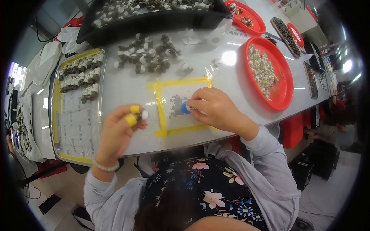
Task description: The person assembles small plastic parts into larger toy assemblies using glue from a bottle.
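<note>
My left hand (121,127), with yellow bands on two fingers, pinches a small dark piece with a white end (145,115) above the table. My right hand (221,109) hovers over a rectangle of yellow tape (185,82) stuck to the white tabletop. Its fingertips close around a small blue thing (185,107), whose kind I cannot make out. Inside the tape the surface has dark grey smudges (175,106). Beyond it lies a loose heap of dark pieces wrapped in white bands (148,54), with a single one (186,69) closer to me.
At left, a metal tray (101,111) lined with plastic film holds rows of banded pieces. A black crate (154,21) full of them stands at the back. To the right is a red round tray (283,98) with small cream pieces. The table's near edge curves before my body.
</note>
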`<move>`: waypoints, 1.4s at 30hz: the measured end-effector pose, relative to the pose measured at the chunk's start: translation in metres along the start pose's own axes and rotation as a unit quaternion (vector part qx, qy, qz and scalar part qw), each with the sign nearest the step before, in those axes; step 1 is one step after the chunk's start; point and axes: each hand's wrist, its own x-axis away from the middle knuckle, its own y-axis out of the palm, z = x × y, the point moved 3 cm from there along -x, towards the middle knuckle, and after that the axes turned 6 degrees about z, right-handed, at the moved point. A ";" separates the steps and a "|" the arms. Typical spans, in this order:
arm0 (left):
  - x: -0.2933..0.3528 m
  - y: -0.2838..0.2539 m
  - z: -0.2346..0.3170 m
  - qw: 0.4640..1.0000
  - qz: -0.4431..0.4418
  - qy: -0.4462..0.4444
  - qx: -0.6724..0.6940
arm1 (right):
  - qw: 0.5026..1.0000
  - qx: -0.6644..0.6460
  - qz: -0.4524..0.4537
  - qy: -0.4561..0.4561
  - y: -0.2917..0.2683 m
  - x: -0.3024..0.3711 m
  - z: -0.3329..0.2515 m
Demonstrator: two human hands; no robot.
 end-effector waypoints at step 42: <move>0.008 0.042 -0.083 0.991 0.013 0.016 0.134 | 0.933 -0.318 -0.028 0.164 0.000 -0.002 -0.024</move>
